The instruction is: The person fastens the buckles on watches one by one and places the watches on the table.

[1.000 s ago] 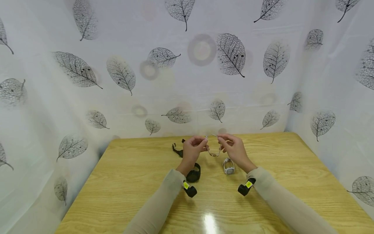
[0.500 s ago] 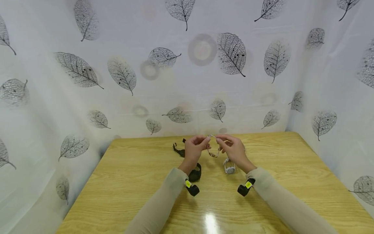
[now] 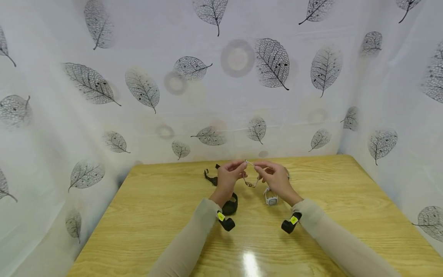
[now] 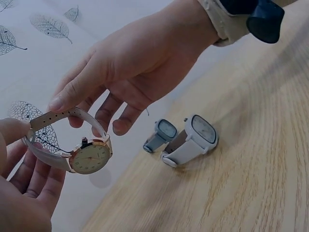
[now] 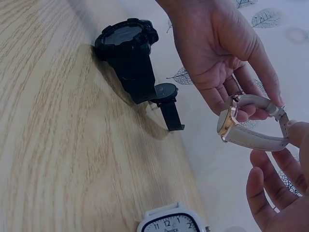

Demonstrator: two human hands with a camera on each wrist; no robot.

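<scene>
A wristwatch with a pale strap and rose-gold case (image 3: 250,184) hangs between both hands in the head view, its dial down and strap ends up. My left hand (image 3: 227,177) pinches the buckle end, and my right hand (image 3: 277,179) pinches the end with holes. The two strap ends meet at the left thumb. In the left wrist view the cream dial of the wristwatch (image 4: 91,158) shows beneath my right hand (image 4: 140,58); my left hand (image 4: 24,193) comes in at lower left. The right wrist view shows the pale strap (image 5: 258,140) looped between the fingers.
On the wooden table (image 3: 155,223), a large black watch (image 3: 230,206) stands by the left wrist, with a slim black watch (image 3: 210,179) behind. A white watch (image 3: 271,198) stands by the right wrist. Behind it is a blue-grey watch (image 4: 163,133). A leaf-print curtain (image 3: 214,96) surrounds the table.
The strap ends, apart a second ago, now come together, the holed end reaching the buckle. My right hand has shifted slightly left. The watches on the table have stayed put.
</scene>
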